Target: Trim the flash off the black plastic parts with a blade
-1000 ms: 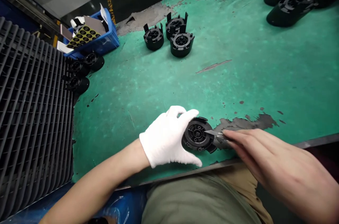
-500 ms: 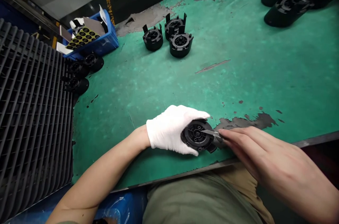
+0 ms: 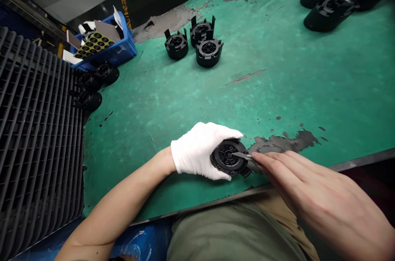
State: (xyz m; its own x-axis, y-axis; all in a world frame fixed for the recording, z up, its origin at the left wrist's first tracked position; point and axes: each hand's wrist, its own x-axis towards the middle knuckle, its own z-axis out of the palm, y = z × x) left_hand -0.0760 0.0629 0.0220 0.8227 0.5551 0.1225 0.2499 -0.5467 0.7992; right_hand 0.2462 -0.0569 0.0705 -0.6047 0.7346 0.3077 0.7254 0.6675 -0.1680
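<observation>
My left hand (image 3: 200,152), in a white glove, is wrapped around a round black plastic housing (image 3: 228,166) close to the table's front edge. The housing's ribbed inner face with a central hub looks up at me. Bare, my right hand (image 3: 296,179) pinches a small knife with a pointed metal blade (image 3: 242,155). The blade reaches over the housing, its tip close to the central hub; whether it touches cannot be made out. Most of the knife's handle is hidden by my fingers.
Three similar black housings (image 3: 208,53) stand farther back on the green table (image 3: 173,100). A blue bin (image 3: 123,49) holds sheets with round stickers, and more black parts (image 3: 89,100) lie before it. Taller black cylinders (image 3: 328,14) stand back right. A dark grille (image 3: 40,137) borders the left.
The view has shifted slightly, so the background sits a little farther left. The blade lies slightly flatter over the housing. Both hands keep their holds.
</observation>
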